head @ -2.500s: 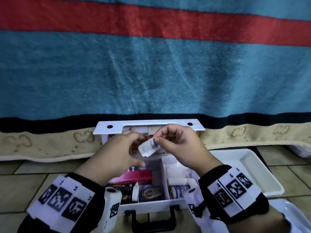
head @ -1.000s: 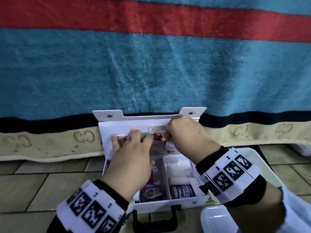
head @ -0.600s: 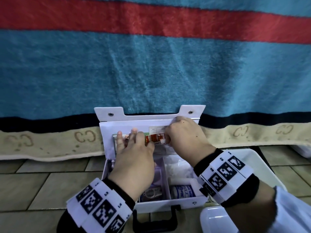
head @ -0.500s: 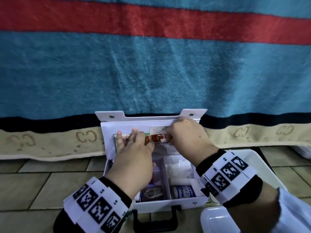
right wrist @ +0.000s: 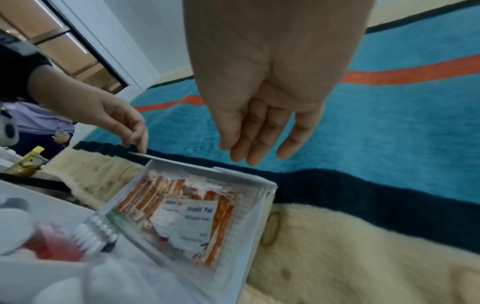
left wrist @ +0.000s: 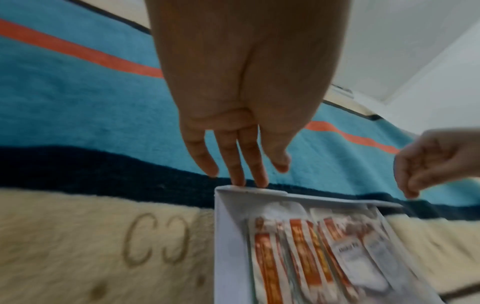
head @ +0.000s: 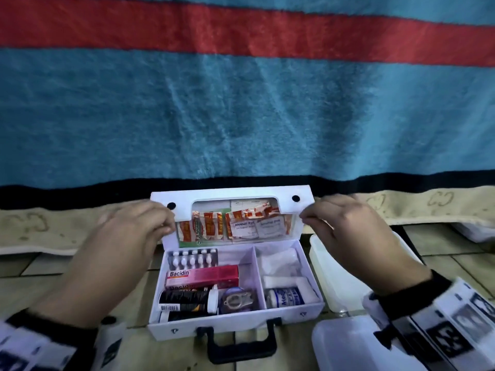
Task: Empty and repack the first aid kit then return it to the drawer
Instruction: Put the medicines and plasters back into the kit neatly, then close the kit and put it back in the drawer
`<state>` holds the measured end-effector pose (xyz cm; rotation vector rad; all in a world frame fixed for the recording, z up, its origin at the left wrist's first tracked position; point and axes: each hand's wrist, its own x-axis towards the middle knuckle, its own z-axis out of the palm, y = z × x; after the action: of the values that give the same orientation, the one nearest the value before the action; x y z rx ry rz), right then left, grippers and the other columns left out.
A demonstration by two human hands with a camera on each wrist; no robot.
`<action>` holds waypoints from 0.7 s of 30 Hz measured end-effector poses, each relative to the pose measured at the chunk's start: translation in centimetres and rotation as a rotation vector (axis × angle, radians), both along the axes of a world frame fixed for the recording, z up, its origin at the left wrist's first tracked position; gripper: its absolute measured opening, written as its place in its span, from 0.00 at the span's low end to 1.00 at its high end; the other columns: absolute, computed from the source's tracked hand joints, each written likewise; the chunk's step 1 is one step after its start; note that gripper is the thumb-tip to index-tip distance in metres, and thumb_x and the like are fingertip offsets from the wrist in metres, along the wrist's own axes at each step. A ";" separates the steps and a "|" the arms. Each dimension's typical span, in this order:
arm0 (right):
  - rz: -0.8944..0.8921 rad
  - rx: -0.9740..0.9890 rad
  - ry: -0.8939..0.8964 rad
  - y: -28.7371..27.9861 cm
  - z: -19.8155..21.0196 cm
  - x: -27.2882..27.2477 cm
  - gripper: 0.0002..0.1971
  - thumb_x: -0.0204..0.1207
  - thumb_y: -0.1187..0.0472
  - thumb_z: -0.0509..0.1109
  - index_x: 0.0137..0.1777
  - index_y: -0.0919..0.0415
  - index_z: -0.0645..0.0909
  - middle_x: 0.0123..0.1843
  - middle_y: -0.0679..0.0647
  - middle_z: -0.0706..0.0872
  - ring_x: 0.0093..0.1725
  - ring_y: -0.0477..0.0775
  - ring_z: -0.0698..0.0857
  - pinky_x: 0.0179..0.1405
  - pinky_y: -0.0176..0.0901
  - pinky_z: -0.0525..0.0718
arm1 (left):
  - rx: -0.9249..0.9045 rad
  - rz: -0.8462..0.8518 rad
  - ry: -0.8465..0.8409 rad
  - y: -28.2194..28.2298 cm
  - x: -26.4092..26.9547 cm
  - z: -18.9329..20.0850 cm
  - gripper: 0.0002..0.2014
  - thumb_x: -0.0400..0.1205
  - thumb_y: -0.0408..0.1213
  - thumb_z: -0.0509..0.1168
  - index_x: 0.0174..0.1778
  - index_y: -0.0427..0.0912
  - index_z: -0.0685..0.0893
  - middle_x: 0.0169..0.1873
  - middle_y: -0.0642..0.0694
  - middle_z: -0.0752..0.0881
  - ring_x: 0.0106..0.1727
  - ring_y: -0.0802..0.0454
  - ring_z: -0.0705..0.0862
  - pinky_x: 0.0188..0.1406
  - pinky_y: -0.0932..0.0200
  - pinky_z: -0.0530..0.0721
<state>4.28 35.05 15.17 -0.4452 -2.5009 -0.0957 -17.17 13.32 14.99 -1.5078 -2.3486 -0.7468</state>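
The first aid kit [head: 235, 285] sits open on the tiled floor [head: 26, 290], its lid [head: 232, 203] raised and leaning back toward the striped blanket [head: 241, 116].

The left hand [head: 128, 236] is at the lid's left top corner. In the left wrist view its fingers [left wrist: 237, 164] are straight and close together, with the tips touching the lid's upper edge; whether the thumb closes under the edge in a pinching grip cannot be told.

The right hand [head: 348, 231] is at the lid's right top corner. In the right wrist view its fingers [right wrist: 254, 139] are straight and loosely spread above the corner, and contact with the lid is not clear.

Between the two hands, behind the lid's clear pocket, lie orange-and-white plaster packets [head: 203, 227] and, toward the right hand, white alcohol pad sachets [head: 258, 227].

Just below the hands, in the kit's left compartment, sit a blister strip of white pills [head: 192, 259], a red Bacidin box [head: 202, 275], a dark bottle with a white cap [head: 187, 301] and a small round metal item [head: 237, 301] too dim to name. The right compartment, nearer the right hand, holds white gauze [head: 280, 261] and a bandage roll [head: 285, 297].

A black carry handle [head: 241, 346] hangs at the kit's near wall. Just right of the kit, under the right wrist, stands a white plastic tray [head: 334, 285], and nearer still another white container [head: 345, 344].
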 end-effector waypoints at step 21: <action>0.053 -0.218 -0.336 -2.8 -0.1 4.3 0.15 0.76 0.44 0.63 0.39 0.52 0.85 0.40 0.48 0.89 0.42 0.48 0.85 0.41 0.40 0.82 | -0.145 -0.093 -0.057 -4.7 1.0 -2.5 0.12 0.77 0.52 0.53 0.50 0.57 0.77 0.31 0.58 0.86 0.31 0.45 0.87 0.29 0.53 0.83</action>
<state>8.63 32.26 15.02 -0.4843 -2.8671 0.1359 -16.14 8.63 12.47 -1.6868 -2.4353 -0.6614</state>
